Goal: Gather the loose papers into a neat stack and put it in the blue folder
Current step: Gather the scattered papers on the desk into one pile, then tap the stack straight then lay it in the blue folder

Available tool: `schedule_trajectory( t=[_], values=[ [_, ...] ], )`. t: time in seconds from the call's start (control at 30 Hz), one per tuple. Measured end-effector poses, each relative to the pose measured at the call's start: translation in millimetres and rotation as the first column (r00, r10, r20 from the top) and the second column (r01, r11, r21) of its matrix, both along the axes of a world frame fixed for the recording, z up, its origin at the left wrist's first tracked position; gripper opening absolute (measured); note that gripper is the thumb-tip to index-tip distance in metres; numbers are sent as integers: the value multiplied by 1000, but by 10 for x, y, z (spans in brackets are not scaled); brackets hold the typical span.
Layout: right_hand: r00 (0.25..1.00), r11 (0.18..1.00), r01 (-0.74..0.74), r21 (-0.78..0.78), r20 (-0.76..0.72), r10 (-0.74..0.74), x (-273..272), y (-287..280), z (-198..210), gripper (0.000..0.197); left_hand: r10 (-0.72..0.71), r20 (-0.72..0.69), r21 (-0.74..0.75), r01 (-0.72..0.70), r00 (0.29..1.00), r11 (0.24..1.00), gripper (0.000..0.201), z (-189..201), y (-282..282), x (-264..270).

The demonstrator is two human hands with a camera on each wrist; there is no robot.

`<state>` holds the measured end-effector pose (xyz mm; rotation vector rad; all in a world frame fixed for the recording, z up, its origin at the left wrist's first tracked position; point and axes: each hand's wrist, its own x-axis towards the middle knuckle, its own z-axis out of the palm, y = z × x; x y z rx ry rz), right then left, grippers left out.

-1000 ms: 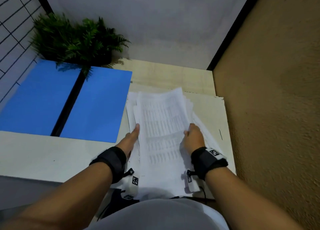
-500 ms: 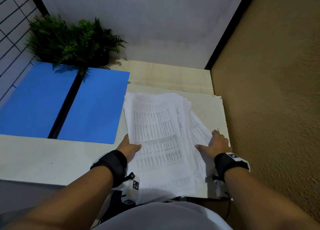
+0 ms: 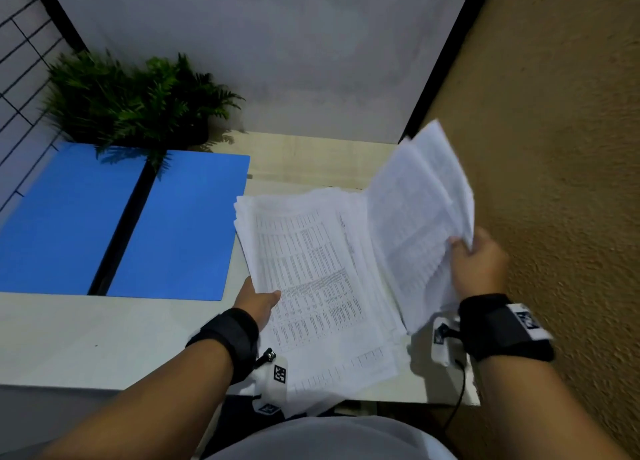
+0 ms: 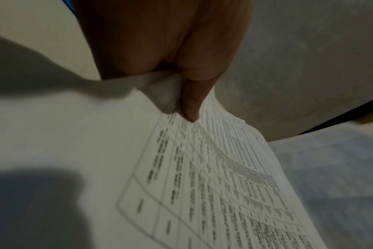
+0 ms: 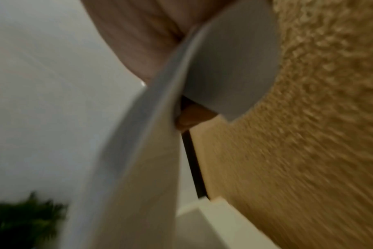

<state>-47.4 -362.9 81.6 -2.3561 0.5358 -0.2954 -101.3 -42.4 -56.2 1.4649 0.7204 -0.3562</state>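
Left hand is pinching the near left edge of the paper stack in the head view, thumb on top, while the right hand is gripping a bunch of lifted sheets and tilting them up off the stack's 3 o'clock side. That stack is lying on the white tabletop, and the blue folder is sitting open and flat just beside it at 9 o'clock, with a fern at the folder's 12 o'clock.

Left wrist cam: thumb is pressing down on the printed top page, fingers tucked under the edge.

Right wrist cam is pretty blurry, but the sheets are running through the hand, a fingertip poking out behind them, textured tan wall at 3 o'clock.
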Motion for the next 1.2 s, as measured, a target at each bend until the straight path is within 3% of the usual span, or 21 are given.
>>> schedule_trajectory(
  t=[0.1, 0.2, 0.3, 0.37, 0.43, 0.53, 0.6, 0.63, 0.73, 0.87, 0.93, 0.97, 1.03, 1.13, 1.2],
  values=[
    [969, 969, -100, 225, 243, 43, -20, 46, 368, 3, -50, -4, -8, 50, 999, 999, 52, -43, 16, 15],
    [950, 870, -173, 462, 310, 25, -62, 155, 414, 21, -62, -34, 3, 62, 997, 998, 59, -79, -2, 56],
    [974, 834, -186, 519, 207, 89, -154, 339, 175, 24, -48, -36, 70, 51, 998, 996, 64, 40, -55, 111],
    [986, 809, -164, 565, 103, 128, -239, 483, -113, 22, -69, -93, 80, 77, 993, 994, 85, 138, -72, 157],
    [983, 790, -130, 599, -27, 182, -316, 590, -477, 17, -60, -112, 48, 65, 992, 997, 95, 206, -68, 216],
    [942, 826, -106, 553, -210, 261, -388, 683, -833, 17, -71, -100, -27, 69, 992, 997, 119, 194, -33, 249],
    [921, 868, -136, 478, -261, 288, -397, 706, -900, 27, -52, -123, -105, 39, 991, 994, 133, 212, -46, 205],
    [925, 896, -137, 421, -268, 268, -380, 693, -920, 34, -55, -126, -120, 40, 991, 992, 132, 213, -61, 192],
    [912, 957, -155, 247, -338, 235, -266, 592, -992, 42, -38, -135, -7, 38, 990, 999, 98, 127, -106, 183],
    [774, 938, -313, 149, -532, 343, -245, 583, -1091, 40, -59, -106, 18, 62, 993, 998, 101, 45, -229, 216],
    [762, 924, -358, 135, -529, 373, -254, 585, -1104, 41, -68, -59, 15, 69, 996, 998, 81, 22, -288, 242],
    [757, 919, -356, 168, -525, 389, -251, 555, -1125, 42, -59, -34, 20, 60, 998, 998, 71, 35, -305, 258],
    [781, 892, -233, 387, -472, 409, -241, 495, -1081, 50, -26, 17, -15, 26, 1000, 1000, 66, 115, -316, 290],
    [870, 669, 81, 738, -379, 314, -201, 385, -956, 93, -43, 138, -97, 57, 989, 994, 67, 373, -316, 363],
    [876, 530, 89, 843, -320, 362, -166, 362, -763, 104, -69, 211, -164, 105, 975, 981, 64, 670, -340, 425]
  ],
)
